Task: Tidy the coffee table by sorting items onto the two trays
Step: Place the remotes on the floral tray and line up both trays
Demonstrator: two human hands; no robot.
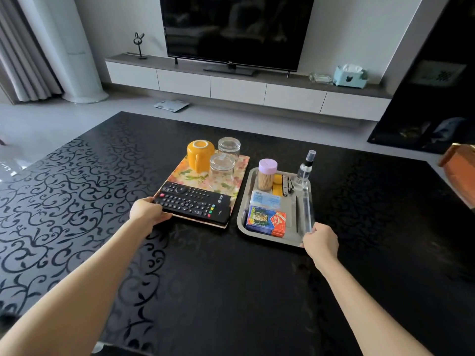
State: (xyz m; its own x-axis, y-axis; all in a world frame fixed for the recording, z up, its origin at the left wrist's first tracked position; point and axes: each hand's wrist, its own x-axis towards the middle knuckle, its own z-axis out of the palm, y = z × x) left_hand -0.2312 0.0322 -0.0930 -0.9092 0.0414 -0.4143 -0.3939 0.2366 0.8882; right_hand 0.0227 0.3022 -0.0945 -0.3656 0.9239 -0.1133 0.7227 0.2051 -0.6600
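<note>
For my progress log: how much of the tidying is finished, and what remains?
Done, apparently: orange mug, glasses and remotes sit on the floral tray; toothpick jar, spray bottle and card box lie in the metal tray. In hand: the left hand grips the floral tray's near corner, the right hand the metal tray's. Left: probably only straightening both trays.

One wide-angle camera, worn on the head, looked forward and down over the black patterned coffee table (231,291) from its near side. The floral tray (185,173) and the metal tray (291,211) lay near frame centre, close to the camera. The television (236,29) stood well beyond the table at 12 o'clock.
</note>
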